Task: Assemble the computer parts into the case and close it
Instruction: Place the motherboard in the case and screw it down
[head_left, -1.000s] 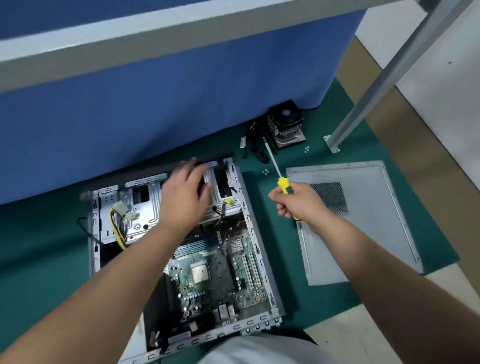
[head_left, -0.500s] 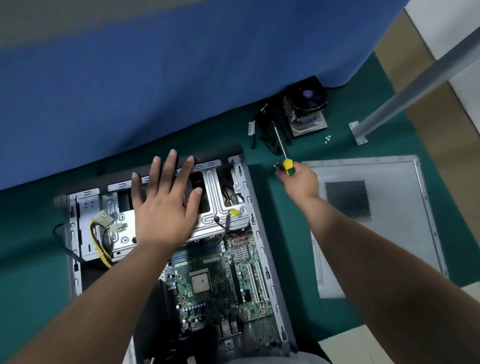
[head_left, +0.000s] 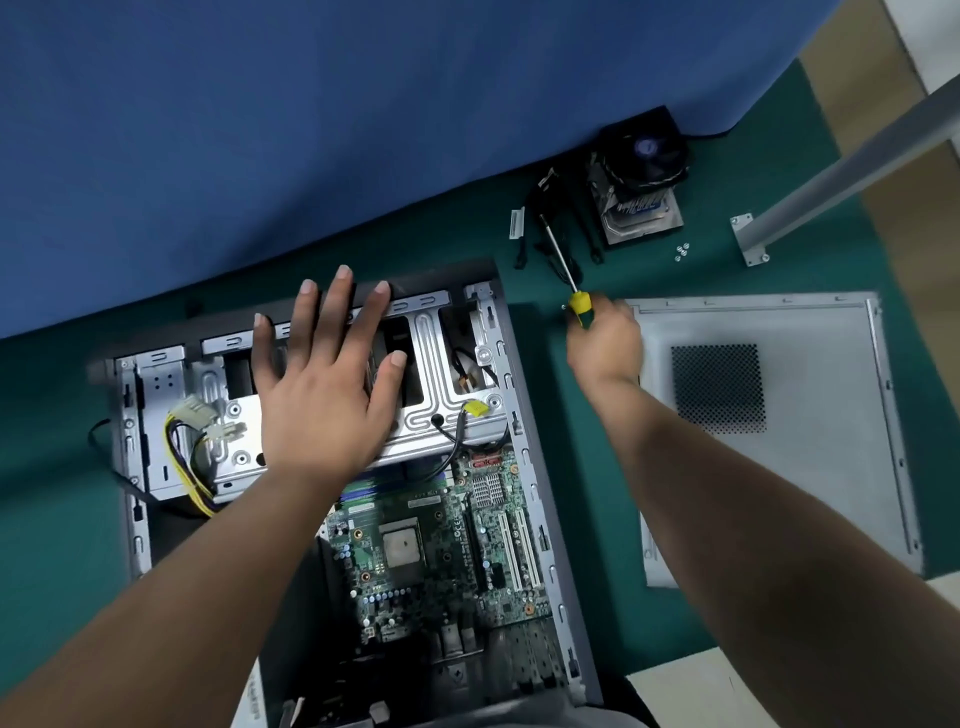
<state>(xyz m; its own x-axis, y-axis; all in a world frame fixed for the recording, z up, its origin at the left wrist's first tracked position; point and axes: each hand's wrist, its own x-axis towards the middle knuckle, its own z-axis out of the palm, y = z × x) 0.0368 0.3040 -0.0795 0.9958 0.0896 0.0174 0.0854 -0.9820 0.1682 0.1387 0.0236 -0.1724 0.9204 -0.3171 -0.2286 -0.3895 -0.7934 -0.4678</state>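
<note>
The open computer case (head_left: 540, 467) lies flat on a green mat, its green motherboard (head_left: 441, 551) exposed. My left hand (head_left: 327, 384) rests flat, fingers spread and straight, on the silver drive cage (head_left: 447, 374) at the case's far end. My right hand (head_left: 605, 343) grips a yellow-handled screwdriver (head_left: 571, 291), shaft pointing away, just right of the case. The grey side panel (head_left: 810, 467) with a mesh vent lies to the right. A CPU cooler with fan (head_left: 641, 182) sits at the back.
Black cables (head_left: 545, 218) lie next to the cooler, and a few small screws (head_left: 682, 251) sit to its right. A blue partition (head_left: 311, 130) borders the mat at the back. A grey metal leg (head_left: 831, 182) stands at the far right. Yellow-black wires (head_left: 192, 457) hang in the case's left side.
My left hand went from curled over the drive cage to flat with fingers spread. My right hand carried the screwdriver away from me, toward the cooler and cables. The view has tilted down.
</note>
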